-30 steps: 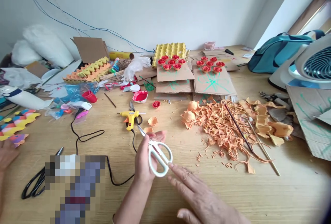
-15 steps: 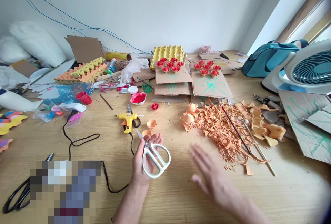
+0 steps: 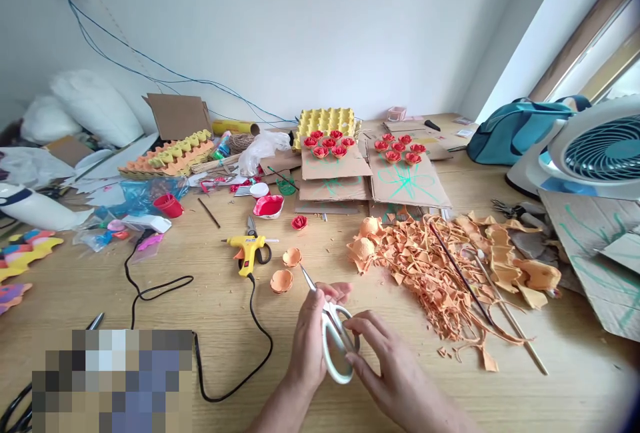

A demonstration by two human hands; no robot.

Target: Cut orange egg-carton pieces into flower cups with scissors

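White-handled scissors [image 3: 341, 378] lie across my left hand [image 3: 311, 330], which grips them near the pivot between thumb and palm. Their blades point up and to the left. My right hand [image 3: 390, 360] has its thumb and fingers on the handle loops from the right. Just beyond the blade tip sit two small orange cups with cut, petal-like rims, one cup [image 3: 292, 257] behind the other cup [image 3: 281, 280]. A single red paper-pulp flower [image 3: 299, 222] rests farther back.
A yellow glue gun [image 3: 246, 250] with a black cord lies left of the cups. Orange scraps [image 3: 440, 280] with two thin sticks heap up on the right. Red flowers stand on cardboard [image 3: 410, 183] at the back, near a yellow egg tray [image 3: 325, 123]. A fan [image 3: 595, 146] stands far right.
My right hand has moved left onto the scissors' handles. My left hand, with the scissors, has shifted right and down, uncovering the nearer orange cup. The view has tilted up slightly.
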